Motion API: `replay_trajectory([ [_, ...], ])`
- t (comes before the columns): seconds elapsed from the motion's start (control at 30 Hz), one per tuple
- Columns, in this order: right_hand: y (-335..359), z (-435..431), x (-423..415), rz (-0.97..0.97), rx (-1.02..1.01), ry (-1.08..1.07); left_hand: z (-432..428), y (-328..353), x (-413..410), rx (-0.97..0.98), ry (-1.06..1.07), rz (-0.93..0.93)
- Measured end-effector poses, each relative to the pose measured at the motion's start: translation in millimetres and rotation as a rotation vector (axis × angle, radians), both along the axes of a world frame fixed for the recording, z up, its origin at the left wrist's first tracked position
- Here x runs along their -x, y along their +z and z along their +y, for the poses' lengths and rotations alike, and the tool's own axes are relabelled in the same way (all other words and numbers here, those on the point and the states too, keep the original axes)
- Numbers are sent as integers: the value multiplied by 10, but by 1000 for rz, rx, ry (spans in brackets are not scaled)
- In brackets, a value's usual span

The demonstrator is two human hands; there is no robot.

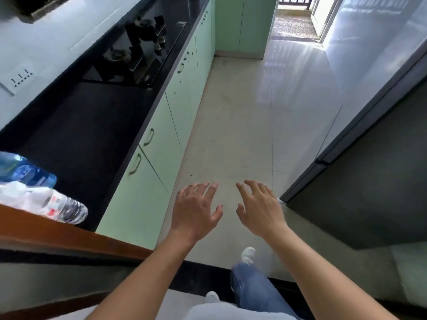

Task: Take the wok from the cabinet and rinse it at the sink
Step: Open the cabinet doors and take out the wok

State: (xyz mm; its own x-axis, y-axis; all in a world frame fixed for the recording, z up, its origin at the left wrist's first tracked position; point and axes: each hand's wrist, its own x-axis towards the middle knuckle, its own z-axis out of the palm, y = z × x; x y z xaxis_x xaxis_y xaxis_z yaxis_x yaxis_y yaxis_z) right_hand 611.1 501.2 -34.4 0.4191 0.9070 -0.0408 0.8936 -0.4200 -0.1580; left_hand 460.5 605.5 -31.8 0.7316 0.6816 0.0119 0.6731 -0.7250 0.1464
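The left hand (196, 209) and right hand (260, 207) hang empty, fingers spread, above the floor (231, 135). No wok shows; it is presumably behind the closed green cabinet doors (138, 192) under the worktop (80, 125). Next: reach a door handle (135, 163).

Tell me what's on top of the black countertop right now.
On the countertop: a gas hob and, at the near end, plastic water bottles. No wok or sink visible; cabinet doors are shut, hiding contents.

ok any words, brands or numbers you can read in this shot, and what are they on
None can be read.
Blue bottle label: print too blurred.
Clear bottle, red and white label: too blurred.
Mark on the stove front edge: too small.
Wall socket panel: only holes, no text.
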Motion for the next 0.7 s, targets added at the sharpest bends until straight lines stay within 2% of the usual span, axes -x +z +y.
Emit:
replay_trajectory([
  [0.57,-128,1648,-2180,41,-3,88,1691,10,-1926,-24,158,33],
  [0.7,-159,2046,-2450,79,-6,121,1890,25,-2120,-4,208,38],
])
